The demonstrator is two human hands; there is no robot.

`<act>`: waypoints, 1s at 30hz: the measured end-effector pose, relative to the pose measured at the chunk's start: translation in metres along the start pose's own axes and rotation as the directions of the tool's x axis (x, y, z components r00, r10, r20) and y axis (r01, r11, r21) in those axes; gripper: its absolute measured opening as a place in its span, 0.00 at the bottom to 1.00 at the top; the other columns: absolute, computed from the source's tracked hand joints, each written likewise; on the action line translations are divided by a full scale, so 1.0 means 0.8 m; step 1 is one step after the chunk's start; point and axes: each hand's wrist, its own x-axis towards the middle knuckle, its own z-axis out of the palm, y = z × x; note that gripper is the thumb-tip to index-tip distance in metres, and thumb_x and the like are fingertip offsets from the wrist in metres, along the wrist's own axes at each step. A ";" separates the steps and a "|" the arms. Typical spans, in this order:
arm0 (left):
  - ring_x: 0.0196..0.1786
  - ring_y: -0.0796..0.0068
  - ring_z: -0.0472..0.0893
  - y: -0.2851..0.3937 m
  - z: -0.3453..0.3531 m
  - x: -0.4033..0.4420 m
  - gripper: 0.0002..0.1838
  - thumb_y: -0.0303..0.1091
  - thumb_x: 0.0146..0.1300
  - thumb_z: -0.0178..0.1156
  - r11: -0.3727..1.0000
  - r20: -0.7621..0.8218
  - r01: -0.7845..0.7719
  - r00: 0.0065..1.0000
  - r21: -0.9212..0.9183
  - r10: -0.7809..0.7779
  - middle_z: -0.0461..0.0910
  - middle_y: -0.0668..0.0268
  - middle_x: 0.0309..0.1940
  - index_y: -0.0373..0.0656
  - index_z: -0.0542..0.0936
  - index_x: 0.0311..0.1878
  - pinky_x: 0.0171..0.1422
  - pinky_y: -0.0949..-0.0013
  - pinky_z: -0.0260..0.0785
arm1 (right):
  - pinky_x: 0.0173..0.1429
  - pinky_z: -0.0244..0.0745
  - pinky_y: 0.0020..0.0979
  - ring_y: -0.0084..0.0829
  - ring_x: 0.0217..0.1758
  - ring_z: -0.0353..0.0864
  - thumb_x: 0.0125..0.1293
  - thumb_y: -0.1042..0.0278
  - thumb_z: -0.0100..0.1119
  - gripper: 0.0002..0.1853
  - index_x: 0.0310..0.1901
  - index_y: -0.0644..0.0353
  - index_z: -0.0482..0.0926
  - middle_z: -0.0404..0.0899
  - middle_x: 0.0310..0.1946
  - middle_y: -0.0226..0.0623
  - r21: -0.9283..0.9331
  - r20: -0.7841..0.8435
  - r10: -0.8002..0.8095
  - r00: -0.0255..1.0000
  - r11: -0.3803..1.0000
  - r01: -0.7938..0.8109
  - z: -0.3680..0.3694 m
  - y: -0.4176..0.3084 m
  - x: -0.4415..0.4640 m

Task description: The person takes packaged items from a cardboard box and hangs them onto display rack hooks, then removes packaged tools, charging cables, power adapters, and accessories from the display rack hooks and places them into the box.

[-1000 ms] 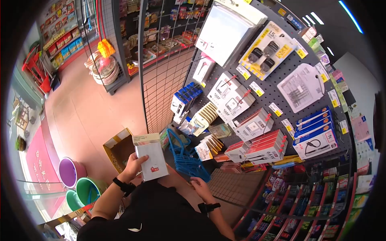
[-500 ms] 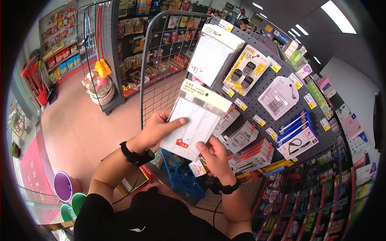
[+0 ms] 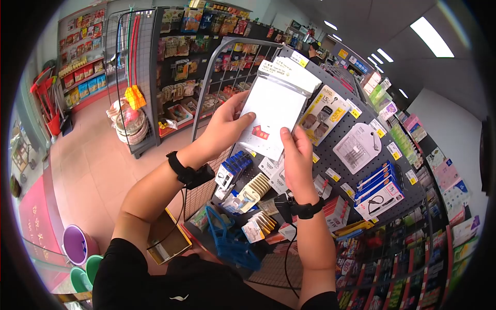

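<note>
A white packet with a small red house print is held up in front of the pegboard. My left hand grips its left edge, thumb on the front. On the lower right edge my right hand is closed, thumb also on the front. The packet's top overlaps the spot where similar white packets hung, so any behind it are hard to tell apart. Just right of it hangs a yellow card with dark round items, and farther right a white blister pack.
Blue-and-white boxes hang lower right on the pegboard. Blue hangers are below, beside an open cardboard box on the floor. A wire mesh panel borders the display. Buckets stand lower left. A person is far back.
Both hands have raised the packet from waist height to the upper pegboard. My right hand, empty at first, has joined my left on it. The view has tilted upward since half a second ago.
</note>
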 end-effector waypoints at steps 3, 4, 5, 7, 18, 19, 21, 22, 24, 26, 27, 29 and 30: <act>0.56 0.74 0.77 0.010 0.001 0.007 0.29 0.22 0.68 0.54 1.000 -0.010 -0.017 1.000 0.000 0.017 0.76 0.58 0.57 0.32 0.60 0.71 0.60 0.71 0.71 | 0.52 0.70 0.24 0.19 0.47 0.75 0.75 0.67 0.51 0.12 0.51 0.66 0.74 0.79 0.46 0.34 -0.022 -0.002 0.003 1.000 1.000 -0.003 -0.001 0.002 0.011; 0.56 0.74 0.77 0.008 -0.002 0.011 0.29 0.22 0.68 0.54 1.000 -0.010 -0.021 1.000 0.001 0.021 0.76 0.58 0.57 0.32 0.60 0.71 0.60 0.71 0.71 | 0.52 0.70 0.24 0.19 0.48 0.75 0.75 0.67 0.51 0.12 0.52 0.67 0.74 0.79 0.46 0.35 -0.033 -0.004 0.011 1.000 0.999 -0.011 -0.002 0.004 0.013; 0.57 0.74 0.77 0.003 -0.005 0.016 0.29 0.22 0.68 0.54 1.000 -0.008 -0.017 1.000 0.010 0.017 0.75 0.57 0.58 0.32 0.60 0.72 0.61 0.71 0.71 | 0.52 0.70 0.24 0.19 0.48 0.75 0.75 0.67 0.51 0.12 0.52 0.67 0.74 0.79 0.46 0.35 -0.033 -0.003 0.007 1.000 0.999 -0.007 -0.001 0.005 0.016; 0.58 0.74 0.76 0.001 -0.007 0.023 0.30 0.22 0.68 0.54 1.000 -0.004 -0.016 1.000 0.020 0.016 0.75 0.57 0.59 0.32 0.60 0.72 0.61 0.71 0.70 | 0.52 0.70 0.24 0.19 0.48 0.75 0.74 0.67 0.51 0.12 0.52 0.66 0.74 0.80 0.46 0.35 -0.023 -0.024 0.011 1.000 1.000 -0.012 0.000 0.007 0.020; 0.54 0.76 0.78 -0.036 -0.026 0.066 0.29 0.24 0.68 0.54 0.996 0.044 -0.013 0.999 0.086 0.009 0.77 0.59 0.57 0.32 0.61 0.72 0.58 0.72 0.72 | 0.45 0.70 0.26 0.20 0.40 0.74 0.73 0.64 0.52 0.13 0.47 0.67 0.75 0.79 0.41 0.35 -0.135 -0.085 0.103 0.991 0.984 -0.113 -0.018 0.048 0.050; 0.54 0.76 0.78 -0.039 -0.026 0.069 0.29 0.24 0.68 0.54 0.996 0.046 -0.009 0.999 0.085 0.006 0.77 0.59 0.57 0.32 0.61 0.72 0.58 0.72 0.72 | 0.43 0.71 0.26 0.20 0.39 0.73 0.73 0.63 0.53 0.13 0.47 0.67 0.75 0.79 0.41 0.35 -0.165 -0.098 0.118 0.988 0.977 -0.133 -0.021 0.052 0.052; 0.53 0.70 0.80 -0.041 -0.025 0.075 0.31 0.26 0.68 0.56 0.987 -0.006 0.074 0.997 0.140 -0.074 0.76 0.53 0.57 0.32 0.60 0.72 0.57 0.67 0.74 | 0.41 0.72 0.26 0.22 0.38 0.75 0.72 0.63 0.54 0.15 0.49 0.68 0.74 0.80 0.41 0.37 -0.247 -0.107 0.160 0.981 0.952 -0.182 -0.024 0.058 0.053; 0.53 0.70 0.80 -0.041 -0.024 0.077 0.31 0.26 0.68 0.56 0.987 -0.006 0.076 0.997 0.140 -0.076 0.76 0.53 0.57 0.32 0.60 0.72 0.57 0.67 0.74 | 0.41 0.73 0.26 0.24 0.39 0.78 0.71 0.63 0.55 0.17 0.52 0.69 0.74 0.81 0.42 0.39 -0.299 -0.105 0.186 0.977 0.931 -0.210 -0.025 0.060 0.053; 0.59 0.68 0.77 -0.041 -0.024 0.080 0.32 0.27 0.67 0.57 0.896 -0.086 0.197 0.980 0.399 -0.177 0.75 0.54 0.57 0.37 0.59 0.73 0.62 0.67 0.70 | 0.43 0.75 0.26 0.27 0.44 0.79 0.70 0.64 0.57 0.20 0.55 0.71 0.72 0.80 0.46 0.42 -0.376 -0.096 0.124 0.988 0.914 -0.151 -0.036 0.088 0.050; 0.61 0.67 0.75 -0.082 -0.036 0.078 0.32 0.27 0.67 0.57 0.894 -0.100 0.089 0.994 0.439 -0.050 0.74 0.53 0.58 0.37 0.59 0.73 0.64 0.66 0.69 | 0.46 0.77 0.26 0.29 0.48 0.81 0.69 0.65 0.58 0.23 0.59 0.72 0.70 0.80 0.49 0.46 -0.450 -0.085 0.065 0.994 0.888 -0.097 -0.040 0.099 0.031; 0.64 0.65 0.74 -0.103 -0.042 0.074 0.32 0.27 0.67 0.58 0.877 -0.106 -0.021 0.991 0.480 0.082 0.73 0.52 0.59 0.37 0.59 0.72 0.66 0.65 0.67 | 0.50 0.77 0.28 0.31 0.52 0.81 0.68 0.66 0.59 0.25 0.61 0.72 0.68 0.79 0.53 0.48 -0.478 -0.093 0.037 0.995 0.875 -0.078 -0.039 0.097 0.016; 0.63 0.64 0.74 -0.126 -0.053 0.048 0.32 0.29 0.67 0.58 0.835 -0.074 -0.128 0.978 0.536 0.197 0.73 0.52 0.60 0.36 0.60 0.71 0.67 0.65 0.67 | 0.54 0.78 0.31 0.34 0.56 0.80 0.67 0.69 0.60 0.26 0.64 0.70 0.67 0.75 0.58 0.50 -0.507 -0.109 0.031 0.994 0.858 -0.082 -0.038 0.090 -0.023; 0.63 0.64 0.74 -0.135 -0.057 0.028 0.31 0.31 0.67 0.58 0.776 -0.036 -0.233 0.949 0.586 0.312 0.74 0.51 0.60 0.36 0.61 0.70 0.67 0.65 0.66 | 0.54 0.78 0.31 0.34 0.54 0.81 0.67 0.69 0.60 0.25 0.63 0.67 0.68 0.77 0.57 0.48 -0.502 -0.107 0.047 0.993 0.860 -0.095 -0.044 0.096 -0.044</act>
